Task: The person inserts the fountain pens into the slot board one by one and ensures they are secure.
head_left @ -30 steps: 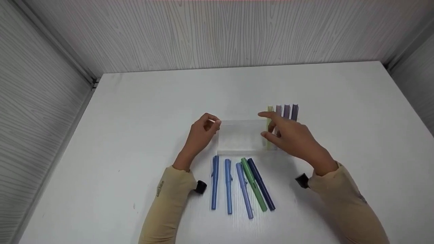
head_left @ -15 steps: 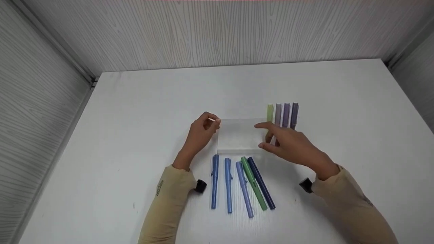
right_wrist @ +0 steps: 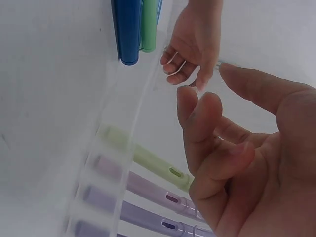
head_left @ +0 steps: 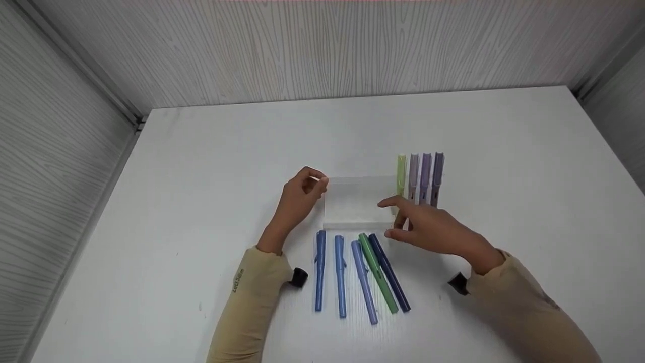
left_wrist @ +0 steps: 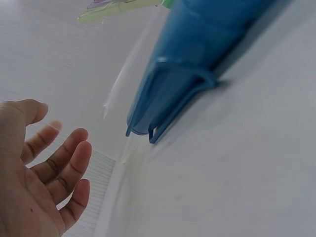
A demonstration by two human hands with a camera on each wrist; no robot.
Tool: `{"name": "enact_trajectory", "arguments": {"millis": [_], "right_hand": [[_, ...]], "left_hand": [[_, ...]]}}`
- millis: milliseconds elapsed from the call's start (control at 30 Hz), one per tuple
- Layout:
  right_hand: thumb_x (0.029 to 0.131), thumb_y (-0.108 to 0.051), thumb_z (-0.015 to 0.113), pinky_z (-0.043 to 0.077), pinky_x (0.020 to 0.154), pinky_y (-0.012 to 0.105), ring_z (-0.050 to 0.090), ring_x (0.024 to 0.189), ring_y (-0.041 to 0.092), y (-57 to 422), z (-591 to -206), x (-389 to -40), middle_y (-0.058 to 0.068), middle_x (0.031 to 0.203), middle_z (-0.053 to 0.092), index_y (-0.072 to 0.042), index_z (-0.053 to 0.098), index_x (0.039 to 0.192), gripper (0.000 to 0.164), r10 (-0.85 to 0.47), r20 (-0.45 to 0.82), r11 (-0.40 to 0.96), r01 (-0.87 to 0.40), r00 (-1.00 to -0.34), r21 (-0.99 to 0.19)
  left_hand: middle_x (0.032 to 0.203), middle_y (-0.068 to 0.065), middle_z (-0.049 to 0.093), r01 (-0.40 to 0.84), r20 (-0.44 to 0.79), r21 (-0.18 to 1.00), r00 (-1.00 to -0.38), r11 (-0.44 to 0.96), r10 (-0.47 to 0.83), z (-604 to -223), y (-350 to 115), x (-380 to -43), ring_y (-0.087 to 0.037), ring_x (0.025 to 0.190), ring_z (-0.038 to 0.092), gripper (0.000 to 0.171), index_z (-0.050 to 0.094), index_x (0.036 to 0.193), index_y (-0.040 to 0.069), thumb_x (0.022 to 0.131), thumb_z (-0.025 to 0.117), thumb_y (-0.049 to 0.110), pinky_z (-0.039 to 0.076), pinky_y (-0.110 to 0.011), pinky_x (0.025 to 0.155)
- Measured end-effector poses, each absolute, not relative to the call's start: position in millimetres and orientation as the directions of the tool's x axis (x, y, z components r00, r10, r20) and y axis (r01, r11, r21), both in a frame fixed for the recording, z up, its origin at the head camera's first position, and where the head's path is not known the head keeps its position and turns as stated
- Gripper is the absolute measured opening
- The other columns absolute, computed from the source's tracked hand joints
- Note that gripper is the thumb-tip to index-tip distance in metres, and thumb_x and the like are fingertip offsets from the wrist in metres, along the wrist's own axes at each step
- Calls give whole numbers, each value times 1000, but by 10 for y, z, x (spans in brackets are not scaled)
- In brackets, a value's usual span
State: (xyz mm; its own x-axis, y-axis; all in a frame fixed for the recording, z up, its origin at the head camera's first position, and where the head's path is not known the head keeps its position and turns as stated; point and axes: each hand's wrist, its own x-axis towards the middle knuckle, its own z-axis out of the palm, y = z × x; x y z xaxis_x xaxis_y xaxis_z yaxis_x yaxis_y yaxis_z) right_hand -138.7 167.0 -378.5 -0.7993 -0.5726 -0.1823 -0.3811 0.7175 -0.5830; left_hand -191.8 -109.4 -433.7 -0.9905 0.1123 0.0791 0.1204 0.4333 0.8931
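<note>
Nearest to me, five pens (head_left: 364, 282) in blue tones and green lie on the white table (head_left: 151, 212), outside the clear box (head_left: 360, 204). My right hand (head_left: 431, 227) is above the near right part of this box, its fingers loosely bent and holding nothing. My left hand (head_left: 301, 199) pinches the box's far left corner. On the box's right side, four pens (head_left: 426, 176), yellow-green to dark purple, have lower ends behind its near wall; their tops reach beyond its far edge.

pens (head_left: 320, 272): 9 | clear tray (head_left: 358, 201): 1 | tan sleeves (head_left: 247, 302): 2
</note>
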Motion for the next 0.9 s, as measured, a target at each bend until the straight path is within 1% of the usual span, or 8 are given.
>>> {"name": "enact_trajectory", "arguments": {"millis": [267,500,767,900], "right_hand": [[89,-27,69,49,65,28,59,73,10,1644,-3854,-1356,2,93,69,-15,43,140,58,-614,-223,706,-401,-757,-584],[88,-25,68,46,62,27,55,68,8,1586,-3908,-1337,0,93,70,-16,43,139,58,-607,-313,738,-372,-731,-562],[87,-26,71,48,65,28,59,73,10,1540,-3934,-1334,1,93,69,-17,43,139,60,-578,-394,768,-314,-714,-559],[86,-27,72,48,65,28,59,74,10,1521,-3951,-1335,-1,91,68,-19,42,139,61,-570,-427,783,-307,-701,-542]], "left_hand": [[91,-8,67,116,76,893,-991,435,109,-4332,-1095,-1916,-15,79,60,22,60,107,11,97,58,30,46,-26,71],[91,-6,67,101,63,892,-993,441,100,-4326,-1083,-1914,-14,78,59,22,60,107,11,97,58,31,46,-25,70],[91,-8,67,97,60,894,-993,438,97,-4325,-1085,-1917,-15,79,60,23,60,108,12,97,57,32,46,-26,71],[91,-6,67,87,51,895,-994,437,94,-4333,-1087,-1918,-15,79,59,23,60,108,12,97,57,32,46,-25,71]]}}
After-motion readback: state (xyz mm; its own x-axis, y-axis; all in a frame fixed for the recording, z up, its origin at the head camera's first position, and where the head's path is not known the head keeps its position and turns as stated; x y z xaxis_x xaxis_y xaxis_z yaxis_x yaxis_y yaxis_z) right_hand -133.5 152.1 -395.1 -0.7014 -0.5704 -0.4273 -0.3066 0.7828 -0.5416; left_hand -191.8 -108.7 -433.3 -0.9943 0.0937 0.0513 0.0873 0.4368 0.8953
